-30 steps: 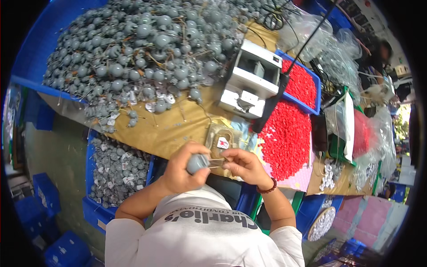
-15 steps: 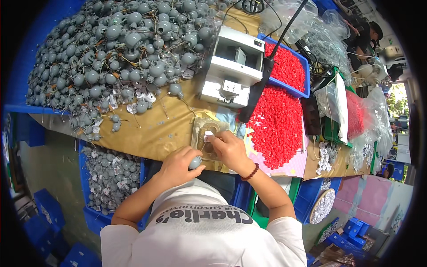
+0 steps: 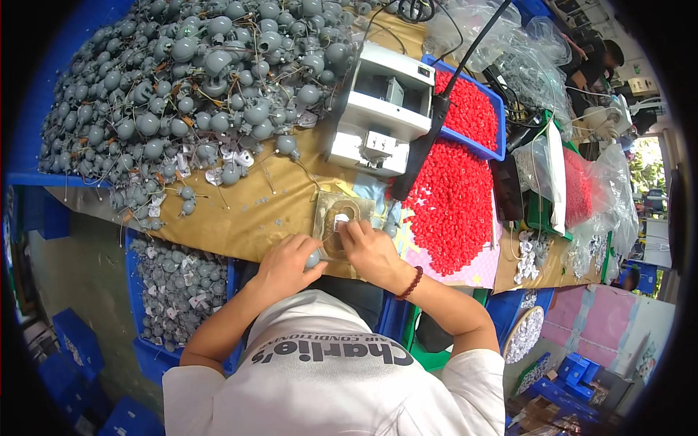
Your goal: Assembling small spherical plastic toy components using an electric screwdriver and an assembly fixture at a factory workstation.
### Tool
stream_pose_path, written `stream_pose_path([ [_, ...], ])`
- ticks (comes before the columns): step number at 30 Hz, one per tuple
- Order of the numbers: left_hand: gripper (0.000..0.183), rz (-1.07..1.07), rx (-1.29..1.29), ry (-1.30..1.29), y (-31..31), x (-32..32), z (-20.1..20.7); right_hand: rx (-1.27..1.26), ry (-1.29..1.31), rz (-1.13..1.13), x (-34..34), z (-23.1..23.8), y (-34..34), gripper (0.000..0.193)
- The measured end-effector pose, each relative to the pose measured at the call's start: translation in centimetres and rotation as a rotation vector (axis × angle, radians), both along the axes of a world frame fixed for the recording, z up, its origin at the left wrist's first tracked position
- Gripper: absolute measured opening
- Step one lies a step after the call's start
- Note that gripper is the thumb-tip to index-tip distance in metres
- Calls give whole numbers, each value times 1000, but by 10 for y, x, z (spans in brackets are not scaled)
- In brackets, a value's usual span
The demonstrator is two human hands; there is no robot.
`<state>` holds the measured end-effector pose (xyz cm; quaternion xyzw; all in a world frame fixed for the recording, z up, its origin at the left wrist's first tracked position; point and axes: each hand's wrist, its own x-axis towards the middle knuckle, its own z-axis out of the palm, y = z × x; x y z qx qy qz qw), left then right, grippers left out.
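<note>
My left hand is closed around a smooth grey ball at the table's front edge. Just right of it, my right hand has its fingers pinched together at a small white tag. That tag is over a square plate with a round ring-shaped recess, lying on the brown table cover. A thin wire seems to run between tag and ball, though my fingers hide part of it. Another grey ball shows beside my right knuckles.
A white machine stands behind the plate. Red small parts are heaped at right, with more in a blue tray. A big pile of grey balls covers the left. Below it sits a blue bin of tagged balls.
Both hands have shifted slightly; the left, with its grey ball, is a little further left. The right hand's fingers are curled more closely, and a second grey ball has come into sight beside it.
</note>
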<state>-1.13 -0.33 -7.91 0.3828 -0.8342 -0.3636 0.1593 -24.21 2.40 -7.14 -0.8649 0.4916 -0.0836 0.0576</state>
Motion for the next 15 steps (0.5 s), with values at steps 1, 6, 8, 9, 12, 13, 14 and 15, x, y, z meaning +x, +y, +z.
stream_pose_path([
  [1, 33, 13, -8, -7, -1, 1, 0, 16, -5, 3, -1, 0, -1, 28],
  [6, 37, 39, -30, -60, 0, -3, 1, 74, -12, -16, 0, 0, -2, 34],
  [8, 42, 80, -177, -58, 1, -9, 0, 60, -7, -34, 3, -2, 4, 35],
  [9, 44, 86, -252, -58, 3, -15, -1, 52, -13, -43, 4, -1, 7, 35],
  [12, 50, 67, -406, -85, 4, -34, -7, -22, -174, -64, -6, -6, 5, 35],
  [13, 51, 55, -436, -100, 4, -39, -10, -1, -273, -107, -13, -8, 6, 36],
  [14, 51, 49, -449, -118, 5, -42, -19, 17, -376, -149, -21, -10, 8, 37],
  [15, 52, 44, -451, -127, 6, -44, -22, 91, -500, -226, -31, -10, 13, 38],
])
